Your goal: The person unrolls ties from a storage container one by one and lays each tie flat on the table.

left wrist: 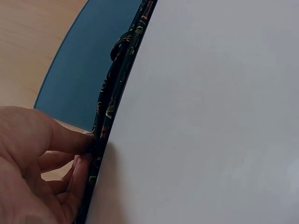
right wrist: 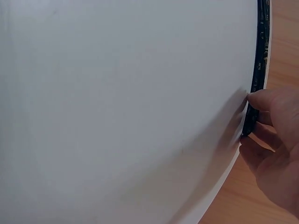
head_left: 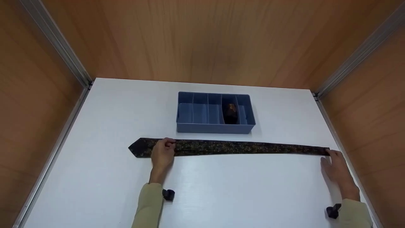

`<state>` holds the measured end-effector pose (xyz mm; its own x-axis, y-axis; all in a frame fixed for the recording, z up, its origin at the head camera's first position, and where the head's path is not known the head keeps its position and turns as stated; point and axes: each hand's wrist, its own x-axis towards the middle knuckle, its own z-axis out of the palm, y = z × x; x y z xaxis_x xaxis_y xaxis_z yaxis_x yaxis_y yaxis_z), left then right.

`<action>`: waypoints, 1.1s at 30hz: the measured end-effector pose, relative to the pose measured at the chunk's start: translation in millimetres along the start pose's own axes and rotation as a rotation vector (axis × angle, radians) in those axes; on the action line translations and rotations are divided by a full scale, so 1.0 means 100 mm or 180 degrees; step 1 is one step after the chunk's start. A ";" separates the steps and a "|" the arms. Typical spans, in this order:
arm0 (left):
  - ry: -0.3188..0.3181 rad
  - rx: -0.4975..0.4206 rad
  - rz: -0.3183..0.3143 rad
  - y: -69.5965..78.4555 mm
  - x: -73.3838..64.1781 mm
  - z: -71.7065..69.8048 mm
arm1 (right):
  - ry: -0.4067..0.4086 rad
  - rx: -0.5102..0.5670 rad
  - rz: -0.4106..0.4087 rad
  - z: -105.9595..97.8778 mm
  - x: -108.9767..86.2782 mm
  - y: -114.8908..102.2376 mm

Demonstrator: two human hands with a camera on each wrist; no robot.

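Observation:
A dark necktie (head_left: 221, 147) with a small gold and green pattern lies stretched across the white table, its pointed wide end to the left. Near that end my left hand (head_left: 162, 154) pinches the tie between thumb and fingers. At the narrow right end, my right hand (head_left: 339, 169) holds the tip by its edge. The left wrist view shows the tie (left wrist: 114, 88) edge-on, with a small loop standing off it. Thumb and fingers of the right hand (right wrist: 278, 140) meet at the tie's end in the right wrist view.
Behind the tie stands a blue box (head_left: 215, 128) split into several compartments. A dark rolled item (head_left: 231, 114) with an orange patch sits in the second compartment from the right. Wooden panels (head_left: 202, 41) enclose the table (head_left: 234, 190) at the back and both sides.

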<state>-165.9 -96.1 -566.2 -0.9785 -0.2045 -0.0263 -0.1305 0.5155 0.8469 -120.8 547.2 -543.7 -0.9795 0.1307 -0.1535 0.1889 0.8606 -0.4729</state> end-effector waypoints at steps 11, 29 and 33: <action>0.0065 0.0007 -0.0086 0.00 -0.02 0.01 | -0.0080 -0.0110 -0.0050 -0.02 0.01 -0.02; 0.0158 -0.0245 -0.0079 0.03 -0.02 -0.02 | 0.0045 -0.0234 -0.0272 -0.05 0.03 -0.03; 0.0157 -0.0253 -0.0077 0.03 -0.02 -0.03 | 0.0003 -0.0236 -0.0234 -0.05 0.03 -0.04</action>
<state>-163.9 -96.6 -562.1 -0.9659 -0.2579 -0.0226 -0.1389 0.4426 0.8859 -124.9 547.2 -537.7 -0.9906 0.0664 -0.1199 0.1109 0.9019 -0.4174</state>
